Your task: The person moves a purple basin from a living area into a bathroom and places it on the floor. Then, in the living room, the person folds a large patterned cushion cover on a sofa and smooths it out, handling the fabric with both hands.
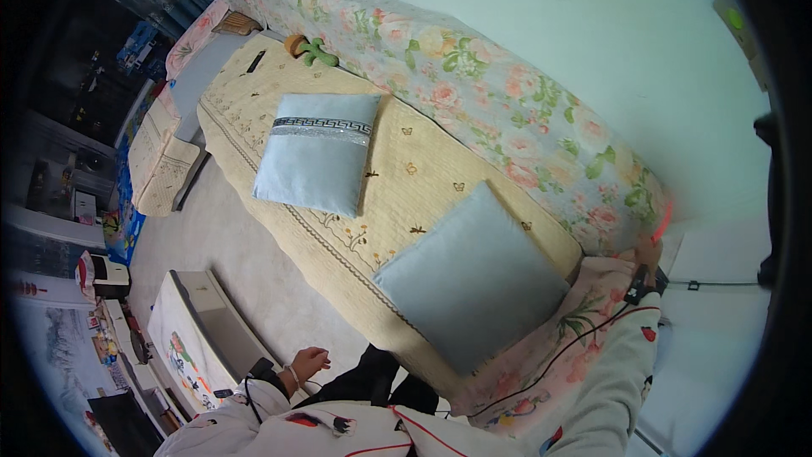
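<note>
Over the floor in front of my body hangs my left hand (309,363), loosely bent and holding nothing, near a coffee table (206,292). At the right, my right hand (642,260) rests where the floral backrest cover (520,114) meets the pink floral armrest cover (526,374). Its fingers are partly hidden, so I cannot tell whether it grips cloth. A plain grey-blue cushion (472,279) lies on the yellow quilted sofa cover (393,203), beside the armrest. Farther along lies another grey-blue cushion (311,168), crossed by a dark patterned band.
A cactus plush toy (317,54) and a small dark object (256,61) lie at the sofa's far end. A quilt-covered seat (162,158) stands across the grey floor (235,247). From my right wrist a black cable (558,352) runs across the armrest.
</note>
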Available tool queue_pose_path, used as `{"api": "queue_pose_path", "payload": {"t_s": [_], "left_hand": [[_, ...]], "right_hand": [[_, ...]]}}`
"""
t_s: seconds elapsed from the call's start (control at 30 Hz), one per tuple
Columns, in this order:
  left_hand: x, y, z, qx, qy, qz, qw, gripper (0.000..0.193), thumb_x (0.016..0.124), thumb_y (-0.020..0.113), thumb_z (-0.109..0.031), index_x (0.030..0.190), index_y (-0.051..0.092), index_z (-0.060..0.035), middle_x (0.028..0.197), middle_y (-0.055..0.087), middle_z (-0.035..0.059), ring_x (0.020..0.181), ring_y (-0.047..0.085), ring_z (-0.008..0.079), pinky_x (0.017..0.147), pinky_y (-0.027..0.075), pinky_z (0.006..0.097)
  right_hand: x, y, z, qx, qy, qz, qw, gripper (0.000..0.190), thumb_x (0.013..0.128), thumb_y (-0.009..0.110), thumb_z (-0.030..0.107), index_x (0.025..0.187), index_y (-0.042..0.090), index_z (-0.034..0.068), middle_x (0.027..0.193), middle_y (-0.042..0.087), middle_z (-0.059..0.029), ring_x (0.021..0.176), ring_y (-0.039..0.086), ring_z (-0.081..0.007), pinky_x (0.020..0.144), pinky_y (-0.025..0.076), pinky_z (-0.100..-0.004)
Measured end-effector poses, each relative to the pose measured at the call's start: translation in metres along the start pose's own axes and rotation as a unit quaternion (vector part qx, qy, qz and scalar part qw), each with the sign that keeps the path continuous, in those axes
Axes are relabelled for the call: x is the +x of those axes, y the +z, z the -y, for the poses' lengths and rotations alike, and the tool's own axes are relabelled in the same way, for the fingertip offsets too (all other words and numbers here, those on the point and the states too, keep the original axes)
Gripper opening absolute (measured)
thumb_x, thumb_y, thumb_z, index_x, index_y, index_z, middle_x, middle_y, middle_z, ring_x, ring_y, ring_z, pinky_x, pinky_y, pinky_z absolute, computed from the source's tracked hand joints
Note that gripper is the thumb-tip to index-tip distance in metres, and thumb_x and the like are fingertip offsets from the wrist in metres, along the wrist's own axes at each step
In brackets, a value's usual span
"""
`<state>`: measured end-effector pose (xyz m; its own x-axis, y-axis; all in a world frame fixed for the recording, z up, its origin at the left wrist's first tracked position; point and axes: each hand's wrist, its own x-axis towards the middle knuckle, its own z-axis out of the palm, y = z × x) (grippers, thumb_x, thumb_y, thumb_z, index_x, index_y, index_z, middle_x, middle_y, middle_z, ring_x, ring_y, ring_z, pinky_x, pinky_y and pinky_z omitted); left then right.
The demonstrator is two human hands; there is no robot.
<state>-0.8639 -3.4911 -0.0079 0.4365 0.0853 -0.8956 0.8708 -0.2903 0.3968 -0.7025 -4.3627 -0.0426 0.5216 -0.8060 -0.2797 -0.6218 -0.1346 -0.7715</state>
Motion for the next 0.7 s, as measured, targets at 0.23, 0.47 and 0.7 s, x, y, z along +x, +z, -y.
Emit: {"api": "queue_pose_path", "payload": {"t_s": [0.23, 0.47, 0.7], "left_hand": [[0.011, 0.000, -0.004, -0.024, -0.034, 0.007, 0.999, 0.030, 0.092, 0.056, -0.020, 0.112, 0.058, 0.0036, 0.092, 0.067, 0.0120, 0.080, 0.068, 0.0188, 0.068, 0.053, 0.0260], [0.014, 0.006, -0.008, -0.024, -0.041, -0.006, 0.999, 0.031, 0.092, 0.057, -0.020, 0.112, 0.058, 0.0035, 0.093, 0.068, 0.0124, 0.080, 0.067, 0.0181, 0.069, 0.054, 0.0259], [0.019, 0.008, -0.001, -0.012, -0.044, 0.000, 0.999, 0.032, 0.091, 0.058, -0.021, 0.113, 0.058, 0.0028, 0.092, 0.067, 0.0121, 0.080, 0.067, 0.0180, 0.070, 0.054, 0.0261]], "right_hand": [[0.019, 0.019, 0.008, -0.017, -0.036, -0.041, 0.998, 0.018, 0.090, 0.050, 0.018, 0.102, 0.059, 0.009, 0.086, 0.061, -0.0073, 0.075, 0.056, -0.0232, 0.062, 0.045, -0.0330], [0.023, 0.037, 0.033, -0.039, -0.071, -0.077, 0.994, 0.018, 0.089, 0.051, 0.018, 0.100, 0.059, 0.007, 0.086, 0.061, -0.0078, 0.076, 0.055, -0.0228, 0.064, 0.044, -0.0329], [0.014, 0.044, 0.031, -0.051, -0.081, -0.084, 0.992, 0.018, 0.088, 0.051, 0.017, 0.098, 0.059, 0.005, 0.086, 0.061, -0.0082, 0.077, 0.055, -0.0224, 0.065, 0.044, -0.0328]]}}
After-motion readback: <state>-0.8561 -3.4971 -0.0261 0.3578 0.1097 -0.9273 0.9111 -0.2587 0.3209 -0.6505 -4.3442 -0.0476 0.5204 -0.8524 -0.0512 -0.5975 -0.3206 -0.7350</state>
